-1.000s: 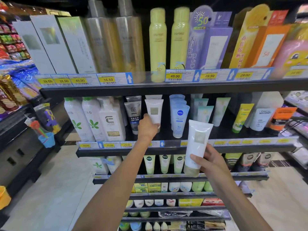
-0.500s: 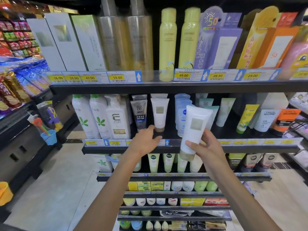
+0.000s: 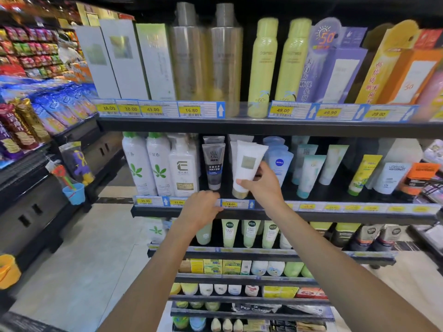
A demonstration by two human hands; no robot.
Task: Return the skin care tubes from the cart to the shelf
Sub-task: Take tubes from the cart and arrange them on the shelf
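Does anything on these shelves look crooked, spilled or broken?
Only the white tube leans, tilted right between the grey men's tube and the blue Nivea tubes, because the right hand grips it. Nothing looks spilled or damaged.

We reach both arms forward toward the shelf [image 3: 239, 213]: our left hand [image 3: 200, 208] rests curled at its edge, our right hand [image 3: 262, 185] pinches a tube [image 3: 248, 164] above it.

Readable shelf labels
Blue tube [image 3: 279, 164] says NIVEA; grey tube [image 3: 213, 161] says MEN; price tag [image 3: 230, 204] reads 18.00; price tag [image 3: 191, 110] reads 16.80.
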